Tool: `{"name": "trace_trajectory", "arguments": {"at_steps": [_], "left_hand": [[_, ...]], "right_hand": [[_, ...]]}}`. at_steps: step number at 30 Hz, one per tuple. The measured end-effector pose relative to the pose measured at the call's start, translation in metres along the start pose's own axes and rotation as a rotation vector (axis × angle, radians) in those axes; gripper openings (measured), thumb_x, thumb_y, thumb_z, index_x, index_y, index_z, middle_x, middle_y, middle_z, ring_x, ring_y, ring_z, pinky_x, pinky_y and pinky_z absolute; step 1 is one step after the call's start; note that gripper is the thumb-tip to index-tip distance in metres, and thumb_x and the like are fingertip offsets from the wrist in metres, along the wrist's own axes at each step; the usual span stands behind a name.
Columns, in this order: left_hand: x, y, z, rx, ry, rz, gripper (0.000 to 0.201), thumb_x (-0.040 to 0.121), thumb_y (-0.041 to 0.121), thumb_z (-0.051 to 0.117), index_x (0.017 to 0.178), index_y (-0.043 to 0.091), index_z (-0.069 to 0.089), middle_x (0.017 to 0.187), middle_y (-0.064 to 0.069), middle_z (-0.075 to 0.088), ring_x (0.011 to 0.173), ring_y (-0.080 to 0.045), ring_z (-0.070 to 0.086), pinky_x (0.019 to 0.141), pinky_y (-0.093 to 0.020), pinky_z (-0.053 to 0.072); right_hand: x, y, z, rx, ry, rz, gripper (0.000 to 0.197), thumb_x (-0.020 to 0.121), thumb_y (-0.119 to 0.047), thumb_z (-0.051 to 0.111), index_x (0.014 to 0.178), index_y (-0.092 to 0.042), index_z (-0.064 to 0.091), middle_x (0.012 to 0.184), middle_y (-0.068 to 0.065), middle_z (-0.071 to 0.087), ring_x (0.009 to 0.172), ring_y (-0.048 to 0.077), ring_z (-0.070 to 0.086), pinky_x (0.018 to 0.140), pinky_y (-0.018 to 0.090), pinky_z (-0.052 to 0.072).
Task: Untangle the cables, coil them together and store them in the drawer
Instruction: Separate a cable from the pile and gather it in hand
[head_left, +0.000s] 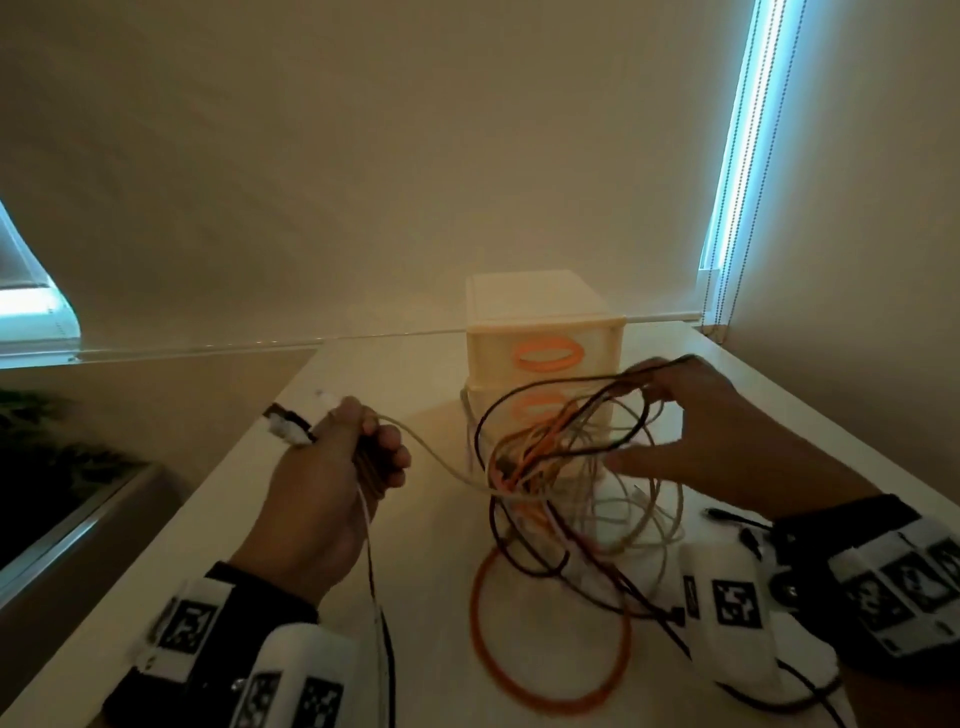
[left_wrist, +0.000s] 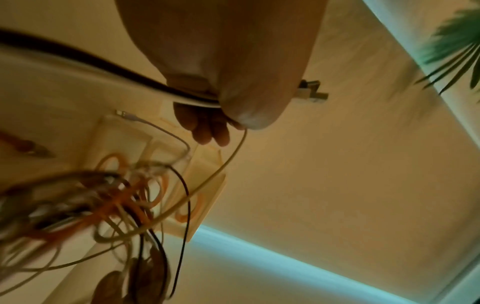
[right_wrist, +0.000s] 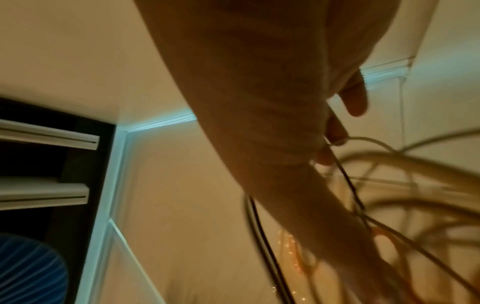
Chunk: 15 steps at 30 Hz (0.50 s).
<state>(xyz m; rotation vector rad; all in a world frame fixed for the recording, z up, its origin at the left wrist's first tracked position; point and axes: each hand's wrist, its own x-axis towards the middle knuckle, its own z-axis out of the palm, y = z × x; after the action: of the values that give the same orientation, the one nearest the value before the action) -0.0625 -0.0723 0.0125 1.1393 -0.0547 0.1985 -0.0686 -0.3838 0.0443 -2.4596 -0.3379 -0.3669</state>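
A tangle of white, black and orange cables (head_left: 561, 467) hangs above the white table (head_left: 426, 561), in front of a cream drawer unit (head_left: 545, 338) with orange oval handles. My left hand (head_left: 353, 457) grips the ends of a white and a black cable, whose plugs (head_left: 285, 426) stick out past my knuckles. From my fist the white cable (left_wrist: 221, 170) runs into the tangle. My right hand (head_left: 675, 405) lifts the tangle by its top loops, fingers hooked through them and thumb spread below. An orange loop (head_left: 545, 649) sags onto the table.
The drawer unit stands against the wall at the table's far edge, both drawers closed. A blind cord (head_left: 727, 208) hangs at the right by a lit window strip. A plant (head_left: 47, 457) sits below the table's left edge.
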Motion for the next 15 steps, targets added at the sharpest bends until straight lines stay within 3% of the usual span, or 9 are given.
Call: {"name": "trace_trajectory", "arguments": {"at_steps": [2, 3, 5, 6, 8, 10, 11, 13, 15], "left_hand": [[-0.008, -0.003, 0.008, 0.05, -0.059, 0.005, 0.04, 0.11, 0.031, 0.033, 0.077, 0.012, 0.047, 0.068, -0.005, 0.056, 0.061, -0.02, 0.057, 0.052, -0.027, 0.046], [-0.012, -0.003, 0.011, 0.064, -0.079, 0.015, 0.04, 0.11, 0.03, 0.033, 0.078, 0.011, 0.047, 0.068, -0.007, 0.057, 0.061, -0.02, 0.057, 0.052, -0.028, 0.046], [-0.016, -0.003, 0.015, 0.08, -0.107, 0.038, 0.04, 0.109, 0.029, 0.033, 0.078, 0.01, 0.047, 0.067, -0.009, 0.06, 0.06, -0.021, 0.06, 0.051, -0.028, 0.048], [-0.018, -0.002, 0.016, 0.073, -0.124, 0.043, 0.039, 0.108, 0.029, 0.033, 0.078, 0.009, 0.047, 0.067, -0.01, 0.062, 0.06, -0.022, 0.061, 0.051, -0.028, 0.049], [-0.021, -0.002, 0.019, 0.041, -0.169, 0.041, 0.037, 0.106, 0.03, 0.034, 0.078, 0.008, 0.046, 0.067, -0.012, 0.064, 0.06, -0.024, 0.063, 0.051, -0.028, 0.05], [-0.024, 0.0, 0.021, 0.004, -0.217, 0.039, 0.035, 0.102, 0.031, 0.036, 0.078, 0.008, 0.045, 0.067, -0.013, 0.064, 0.061, -0.024, 0.064, 0.051, -0.027, 0.051], [-0.026, 0.002, 0.022, -0.021, -0.243, 0.033, 0.035, 0.103, 0.031, 0.035, 0.078, 0.008, 0.045, 0.067, -0.013, 0.064, 0.061, -0.024, 0.065, 0.051, -0.027, 0.051], [-0.028, 0.007, 0.023, -0.1, -0.299, 0.0, 0.037, 0.106, 0.031, 0.032, 0.078, 0.009, 0.044, 0.068, -0.013, 0.063, 0.061, -0.024, 0.065, 0.052, -0.026, 0.051], [-0.03, 0.013, 0.023, -0.19, -0.336, -0.038, 0.04, 0.107, 0.032, 0.032, 0.075, 0.011, 0.045, 0.07, -0.013, 0.061, 0.061, -0.023, 0.064, 0.052, -0.025, 0.052]], "right_hand": [[-0.006, -0.008, -0.005, -0.094, -0.121, 0.025, 0.054, 0.062, -0.071, 0.073, 0.11, -0.052, 0.059, 0.114, -0.018, 0.049, 0.11, 0.0, 0.047, 0.089, 0.028, 0.043], [-0.009, -0.015, -0.009, -0.133, -0.099, 0.013, 0.04, 0.068, -0.067, 0.073, 0.102, -0.048, 0.062, 0.106, -0.02, 0.054, 0.103, -0.001, 0.051, 0.082, 0.024, 0.043], [-0.016, -0.029, -0.018, -0.166, 0.002, -0.012, 0.018, 0.081, -0.051, 0.072, 0.081, -0.034, 0.066, 0.077, -0.012, 0.064, 0.074, -0.001, 0.06, 0.063, 0.017, 0.041], [-0.02, -0.038, -0.021, -0.113, -0.014, -0.019, 0.021, 0.084, -0.046, 0.071, 0.074, -0.029, 0.066, 0.068, -0.009, 0.067, 0.06, 0.001, 0.06, 0.055, 0.015, 0.042], [-0.03, -0.061, -0.021, 0.098, -0.259, -0.006, 0.023, 0.084, -0.044, 0.069, 0.075, -0.022, 0.069, 0.063, -0.003, 0.07, 0.047, 0.004, 0.06, 0.049, 0.015, 0.047], [-0.036, -0.08, -0.009, 0.276, -0.547, 0.021, 0.012, 0.091, -0.03, 0.069, 0.09, -0.019, 0.07, 0.072, 0.006, 0.074, 0.055, 0.015, 0.069, 0.053, 0.023, 0.055], [-0.038, -0.085, 0.003, 0.277, -0.611, 0.041, 0.005, 0.094, -0.023, 0.067, 0.098, -0.02, 0.069, 0.078, 0.007, 0.074, 0.06, 0.018, 0.072, 0.056, 0.028, 0.059], [-0.036, -0.085, 0.034, 0.078, -0.561, 0.045, 0.011, 0.094, -0.028, 0.067, 0.104, -0.027, 0.064, 0.085, 0.001, 0.072, 0.067, 0.015, 0.073, 0.062, 0.029, 0.062], [-0.03, -0.079, 0.064, -0.089, -0.375, -0.011, 0.016, 0.09, -0.039, 0.069, 0.097, -0.028, 0.06, 0.088, -0.004, 0.066, 0.072, 0.013, 0.068, 0.065, 0.029, 0.061]]}}
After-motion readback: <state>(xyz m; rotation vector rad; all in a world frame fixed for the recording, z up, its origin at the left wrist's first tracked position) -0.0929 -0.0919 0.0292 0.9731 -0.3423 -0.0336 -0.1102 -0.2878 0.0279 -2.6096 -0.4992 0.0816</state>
